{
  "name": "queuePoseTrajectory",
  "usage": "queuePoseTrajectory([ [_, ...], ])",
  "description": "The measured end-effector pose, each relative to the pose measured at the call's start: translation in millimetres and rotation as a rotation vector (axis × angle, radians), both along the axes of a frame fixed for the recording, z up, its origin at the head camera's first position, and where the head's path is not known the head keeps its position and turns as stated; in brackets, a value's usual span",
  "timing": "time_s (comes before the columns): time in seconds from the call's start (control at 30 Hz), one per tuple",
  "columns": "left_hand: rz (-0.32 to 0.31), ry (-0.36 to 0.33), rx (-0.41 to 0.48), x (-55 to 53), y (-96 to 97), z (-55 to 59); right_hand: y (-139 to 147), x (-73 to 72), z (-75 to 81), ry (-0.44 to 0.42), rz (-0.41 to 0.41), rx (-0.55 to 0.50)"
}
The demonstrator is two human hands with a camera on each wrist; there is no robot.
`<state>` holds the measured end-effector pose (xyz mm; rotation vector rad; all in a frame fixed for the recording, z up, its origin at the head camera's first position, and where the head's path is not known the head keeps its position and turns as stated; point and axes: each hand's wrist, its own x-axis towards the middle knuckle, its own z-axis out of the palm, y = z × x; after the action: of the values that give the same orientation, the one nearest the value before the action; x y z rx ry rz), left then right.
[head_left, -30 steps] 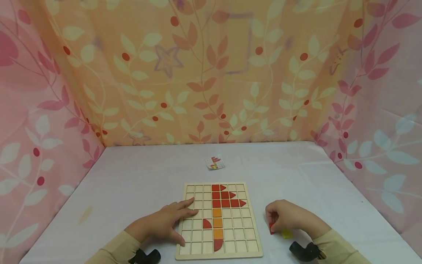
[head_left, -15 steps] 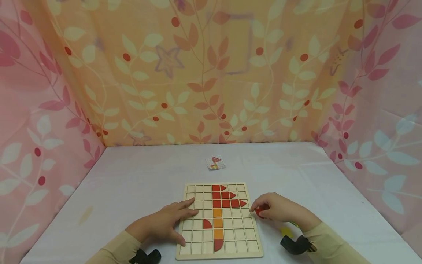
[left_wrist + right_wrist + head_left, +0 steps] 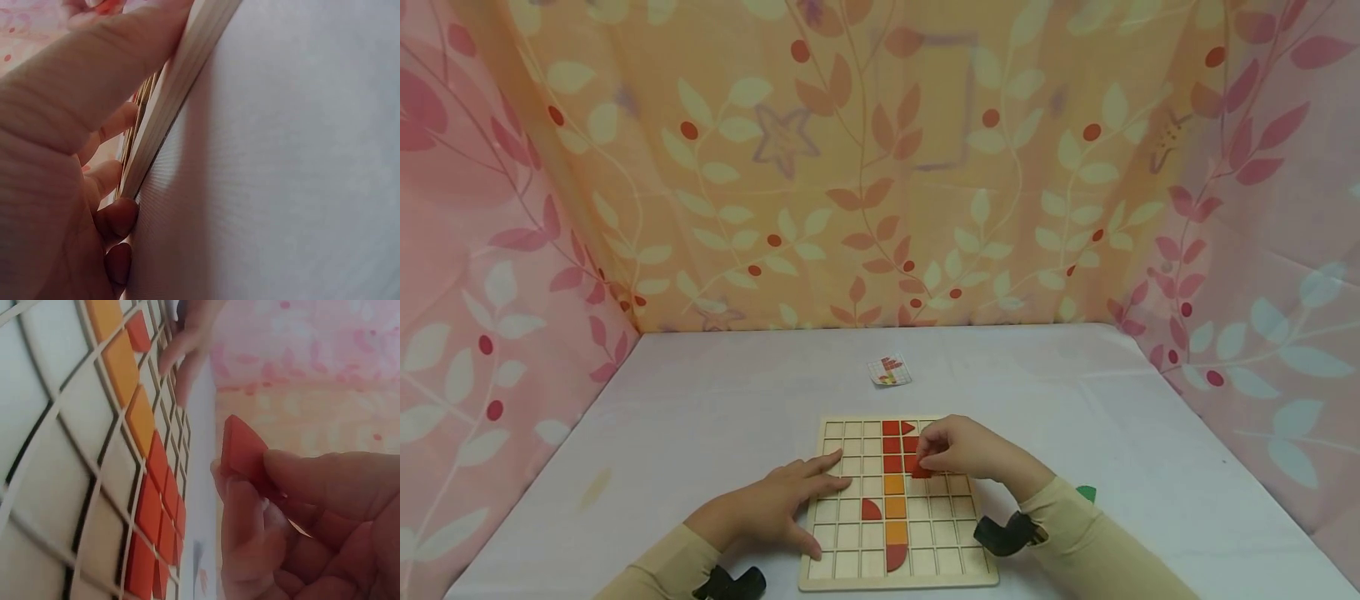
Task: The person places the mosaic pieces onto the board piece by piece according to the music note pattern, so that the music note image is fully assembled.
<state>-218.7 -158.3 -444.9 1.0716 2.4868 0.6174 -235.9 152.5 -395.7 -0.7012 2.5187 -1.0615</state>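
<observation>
My right hand [image 3: 958, 450] pinches a red quarter-circle piece [image 3: 245, 450] between thumb and fingers, above the wooden grid board [image 3: 898, 583]. In the right wrist view the piece is tilted and clear of the board. My left hand [image 3: 767, 504] rests with spread fingers on the board's left side, its thumb along the edge in the left wrist view. Red squares and triangles [image 3: 891, 445] fill the upper rows, partly hidden by my right hand. Orange squares [image 3: 895, 507] run down below them. One red quarter-circle [image 3: 871, 509] lies left of this column, another [image 3: 897, 557] at its foot.
A small picture card [image 3: 890, 370] with a similar red, orange and green pattern lies behind the board. A green piece [image 3: 1086, 493] shows beside my right sleeve [image 3: 1075, 521]. White cloth [image 3: 700, 400] covers the table, and patterned curtains [image 3: 880, 167] stand around it.
My right hand has picked up the red quarter-circle from the right side of the table and carried it left over the board. My left hand stays in place.
</observation>
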Motion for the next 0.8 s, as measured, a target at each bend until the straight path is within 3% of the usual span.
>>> queuePoseTrajectory([
  [0.23, -0.013, 0.019, -0.008, -0.5, 0.5, -0.3, -33.4, -4.4, -5.6, -0.061, 0.063, -0.047],
  [0.47, -0.023, 0.041, -0.012, -0.3, 0.3, 0.7, -64.4, -4.7, -9.9, -0.057, 0.147, 0.006],
  [0.8, -0.026, 0.062, -0.009, 0.6, 0.8, 1.5, -91.0, -2.8, -22.9, -0.11, 0.164, 0.051],
])
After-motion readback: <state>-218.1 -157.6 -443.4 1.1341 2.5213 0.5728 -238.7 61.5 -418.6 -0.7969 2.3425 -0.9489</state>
